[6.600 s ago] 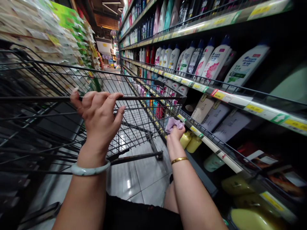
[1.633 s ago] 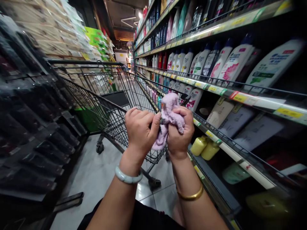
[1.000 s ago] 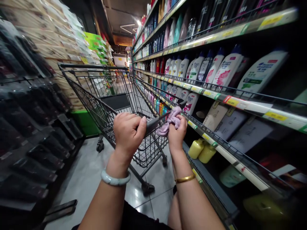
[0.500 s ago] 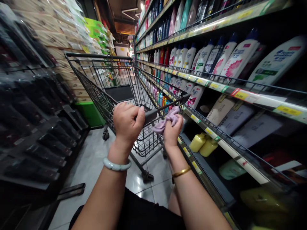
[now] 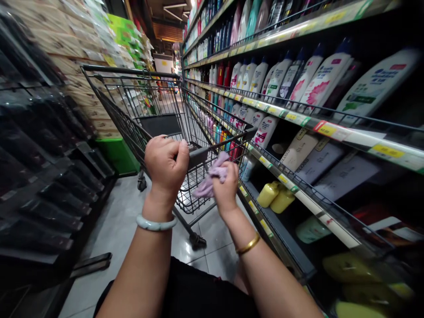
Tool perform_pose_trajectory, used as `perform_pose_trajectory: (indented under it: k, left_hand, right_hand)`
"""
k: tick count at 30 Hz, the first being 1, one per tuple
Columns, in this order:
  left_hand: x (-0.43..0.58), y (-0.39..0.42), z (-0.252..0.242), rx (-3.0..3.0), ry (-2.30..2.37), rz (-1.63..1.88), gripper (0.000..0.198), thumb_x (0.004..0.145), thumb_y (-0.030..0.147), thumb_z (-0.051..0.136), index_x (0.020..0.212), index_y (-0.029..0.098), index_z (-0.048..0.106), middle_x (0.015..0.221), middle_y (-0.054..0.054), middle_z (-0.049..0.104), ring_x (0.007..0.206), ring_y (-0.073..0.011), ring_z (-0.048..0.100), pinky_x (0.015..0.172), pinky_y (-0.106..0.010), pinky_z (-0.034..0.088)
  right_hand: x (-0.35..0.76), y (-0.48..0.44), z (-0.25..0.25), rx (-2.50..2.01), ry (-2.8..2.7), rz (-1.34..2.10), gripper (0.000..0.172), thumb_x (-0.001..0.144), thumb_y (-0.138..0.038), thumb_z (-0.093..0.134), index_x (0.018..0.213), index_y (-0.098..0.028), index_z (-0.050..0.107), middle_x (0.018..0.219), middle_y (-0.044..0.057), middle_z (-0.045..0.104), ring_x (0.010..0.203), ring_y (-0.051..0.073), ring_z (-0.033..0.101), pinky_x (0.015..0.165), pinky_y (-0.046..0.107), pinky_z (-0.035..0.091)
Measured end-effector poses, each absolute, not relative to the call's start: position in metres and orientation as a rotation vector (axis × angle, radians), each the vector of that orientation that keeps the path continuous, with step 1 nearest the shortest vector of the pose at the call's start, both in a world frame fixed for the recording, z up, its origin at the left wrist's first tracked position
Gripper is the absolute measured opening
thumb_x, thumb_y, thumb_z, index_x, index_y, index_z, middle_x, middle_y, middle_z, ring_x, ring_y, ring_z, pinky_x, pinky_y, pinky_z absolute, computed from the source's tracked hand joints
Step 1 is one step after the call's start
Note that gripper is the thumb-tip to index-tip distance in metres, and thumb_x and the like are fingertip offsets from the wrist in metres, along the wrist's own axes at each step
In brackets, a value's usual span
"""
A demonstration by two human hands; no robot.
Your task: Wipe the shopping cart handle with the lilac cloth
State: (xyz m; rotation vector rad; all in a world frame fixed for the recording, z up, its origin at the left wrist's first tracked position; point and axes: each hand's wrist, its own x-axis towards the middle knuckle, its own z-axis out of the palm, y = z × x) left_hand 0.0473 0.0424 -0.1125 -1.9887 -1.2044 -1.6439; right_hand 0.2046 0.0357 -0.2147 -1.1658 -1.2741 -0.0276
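Observation:
A black wire shopping cart (image 5: 162,123) stands in front of me, its basket holding no goods that I can see. My left hand (image 5: 165,161), with a pale bangle on the wrist, is closed around the cart's push handle (image 5: 198,157). In my right hand (image 5: 225,187) a crumpled light purple cloth (image 5: 207,186) is bunched between the fingers, hanging just behind the handle. A gold bracelet circles the right wrist.
Shelves on the right carry shampoo bottles (image 5: 327,77), boxes (image 5: 298,150) and yellow bottles (image 5: 268,194) behind wire rails. Dark packaged goods (image 5: 43,145) hang on the left. A green box (image 5: 117,157) sits beside the cart. The tiled floor (image 5: 122,221) runs between.
My right hand and the purple cloth have moved left and down, away from the handle's right end. The left hand stays on the handle, and the view has shifted slightly.

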Motion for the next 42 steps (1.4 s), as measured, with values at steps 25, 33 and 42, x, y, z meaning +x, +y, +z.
perform_pose_trajectory:
  k: [25, 33, 42]
  left_hand:
    - [0.028, 0.036, -0.098, -1.984, -1.515, -1.366, 0.045, 0.095, 0.045, 0.052, 0.058, 0.025, 0.037, 0.061, -0.001, 0.041, 0.067, -0.0201, 0.043, 0.09, -0.038, 0.044]
    - [0.034, 0.027, -0.097, -1.879, -1.629, -1.333, 0.04, 0.098, 0.05, 0.05, 0.066, 0.025, 0.056, 0.071, -0.004, 0.059, 0.083, -0.0242, 0.056, 0.115, -0.05, 0.038]
    - [0.044, 0.016, -0.095, -1.969, -1.58, -1.341, 0.035, 0.1, 0.048, 0.051, 0.079, 0.026, 0.069, 0.089, -0.004, 0.073, 0.094, -0.0238, 0.063, 0.123, -0.05, 0.029]
  right_hand:
    - [0.219, 0.037, -0.205, -1.361, -1.525, -0.005, 0.02, 0.076, -0.009, 0.063, 0.091, -0.022, 0.065, 0.102, 0.008, 0.066, 0.099, 0.025, 0.06, 0.092, 0.041, 0.052]
    - [0.161, 0.005, -0.214, -0.895, -2.18, -0.329, 0.017, 0.102, -0.035, 0.057, 0.108, -0.035, 0.073, 0.125, -0.001, 0.071, 0.11, 0.024, 0.06, 0.087, 0.039, 0.053]
    - [0.198, 0.039, -0.219, -1.435, -1.414, -0.005, 0.024, 0.081, -0.008, 0.064, 0.101, -0.02, 0.071, 0.113, 0.011, 0.062, 0.106, 0.027, 0.056, 0.096, 0.041, 0.051]
